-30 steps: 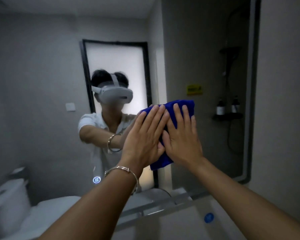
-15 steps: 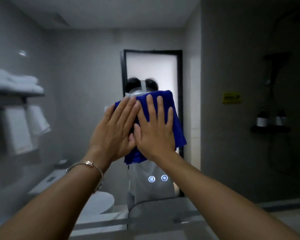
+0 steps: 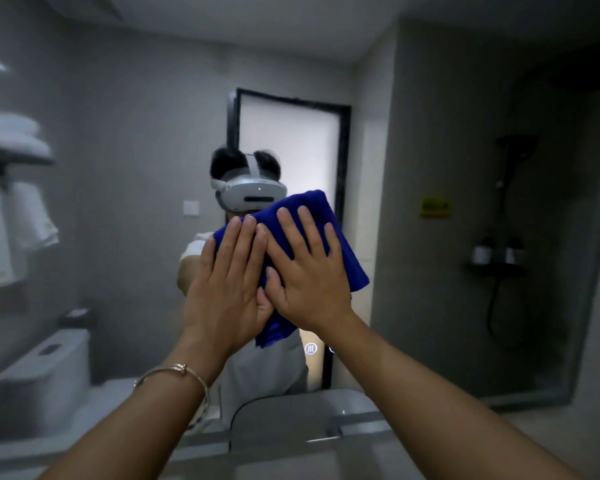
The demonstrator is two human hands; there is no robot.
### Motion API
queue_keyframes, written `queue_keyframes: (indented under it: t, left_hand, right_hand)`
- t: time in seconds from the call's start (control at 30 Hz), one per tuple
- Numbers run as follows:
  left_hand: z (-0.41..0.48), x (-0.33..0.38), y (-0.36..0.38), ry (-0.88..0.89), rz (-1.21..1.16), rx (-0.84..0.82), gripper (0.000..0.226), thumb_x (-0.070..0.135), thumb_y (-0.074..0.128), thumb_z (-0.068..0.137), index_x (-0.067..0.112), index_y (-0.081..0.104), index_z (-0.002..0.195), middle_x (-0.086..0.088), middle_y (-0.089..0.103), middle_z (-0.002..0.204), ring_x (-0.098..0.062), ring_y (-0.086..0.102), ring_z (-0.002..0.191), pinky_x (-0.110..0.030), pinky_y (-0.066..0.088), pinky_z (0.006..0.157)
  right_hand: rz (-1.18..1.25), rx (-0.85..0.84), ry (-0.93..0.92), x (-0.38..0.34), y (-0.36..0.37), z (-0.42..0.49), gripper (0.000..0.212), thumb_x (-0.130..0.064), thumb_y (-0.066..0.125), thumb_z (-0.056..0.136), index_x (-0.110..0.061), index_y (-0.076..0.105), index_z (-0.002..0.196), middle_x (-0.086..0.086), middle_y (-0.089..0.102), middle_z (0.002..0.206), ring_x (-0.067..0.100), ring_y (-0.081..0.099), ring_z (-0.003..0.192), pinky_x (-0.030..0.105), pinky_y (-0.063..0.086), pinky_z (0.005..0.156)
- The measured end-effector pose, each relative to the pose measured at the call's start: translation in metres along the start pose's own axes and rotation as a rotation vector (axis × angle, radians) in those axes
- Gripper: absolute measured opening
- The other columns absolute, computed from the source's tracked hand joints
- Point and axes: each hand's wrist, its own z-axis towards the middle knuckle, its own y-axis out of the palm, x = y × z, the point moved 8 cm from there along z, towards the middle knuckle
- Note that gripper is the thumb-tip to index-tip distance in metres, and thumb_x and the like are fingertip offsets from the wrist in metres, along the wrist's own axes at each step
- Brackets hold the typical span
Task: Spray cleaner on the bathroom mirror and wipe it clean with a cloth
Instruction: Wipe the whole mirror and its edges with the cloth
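Both hands were pressed flat against a blue cloth (image 3: 314, 211) held on the mirror (image 3: 118, 174), a little below the middle of the glass. The left hand (image 3: 229, 282) lay with its fingers straight and close together over the cloth's left part, and a thin bracelet (image 3: 174, 372) circled its wrist. The right hand (image 3: 309, 275) lay just beside it, touching it at the thumb, with its fingers straight and slightly spread over the cloth's middle. The cloth's edges stuck out above, to the right and below the hands. The mirror showed the person's white headset (image 3: 253, 194), a frosted door (image 3: 291, 150), folded towels (image 3: 11, 136) on a shelf, a toilet (image 3: 39, 375) and two bottles (image 3: 496, 254) in the shower
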Motion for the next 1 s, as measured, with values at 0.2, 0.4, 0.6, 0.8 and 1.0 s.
queue_keyframes:
  t: [0.2,0.4,0.6,0.8,1.0]
  left_hand:
    - [0.004,0.007,0.001,-0.034,0.014,-0.065,0.069,0.031,0.022,0.086,-0.002,0.008,0.145,-0.021,0.009,0.153,-0.034,0.009,0.142,-0.048,0.004,0.115]
    - [0.017,0.023,0.003,-0.035,0.048,-0.120,0.071,0.033,0.022,0.085,-0.001,0.006,0.145,-0.020,0.008,0.152,-0.034,0.010,0.142,-0.052,0.014,0.113]
    - [0.061,0.080,0.007,-0.017,0.039,-0.156,0.070,0.036,0.009,0.088,0.000,-0.020,0.141,-0.019,-0.014,0.150,-0.033,-0.011,0.141,-0.051,0.008,0.115]
    - [0.095,0.168,0.020,0.007,0.026,-0.234,0.072,0.037,0.004,0.090,0.002,-0.048,0.124,-0.018,-0.045,0.137,-0.033,-0.036,0.132,-0.051,-0.010,0.113]
    - [0.098,0.235,0.028,-0.007,0.080,-0.148,0.069,0.036,0.011,0.093,0.001,-0.025,0.141,-0.020,-0.014,0.152,-0.034,-0.013,0.141,-0.050,-0.001,0.113]
  right_hand:
    - [0.046,-0.004,-0.018,0.004,-0.004,-0.001,0.056,-0.035,0.039,0.090,-0.022,0.039,0.144,0.008,0.036,0.152,0.027,0.021,0.142,0.049,0.013,0.115]
    - [0.054,0.045,-0.062,0.026,-0.008,-0.001,0.056,-0.036,0.041,0.091,-0.022,0.031,0.144,0.006,0.034,0.153,0.025,0.021,0.143,0.047,0.014,0.116]
    - [-0.002,0.048,-0.048,0.099,-0.021,-0.010,0.058,-0.037,0.039,0.091,-0.019,0.031,0.145,0.009,0.030,0.153,0.026,0.020,0.142,0.047,0.014,0.115]
    - [-0.044,0.001,0.013,0.186,-0.033,-0.042,0.060,-0.038,0.037,0.092,-0.018,0.029,0.147,0.007,0.023,0.155,0.025,0.016,0.144,0.046,0.011,0.116]
    - [-0.009,0.039,0.026,0.239,-0.036,-0.086,0.060,-0.038,0.038,0.090,-0.019,0.029,0.146,0.009,0.030,0.154,0.026,0.017,0.143,0.044,0.006,0.116]
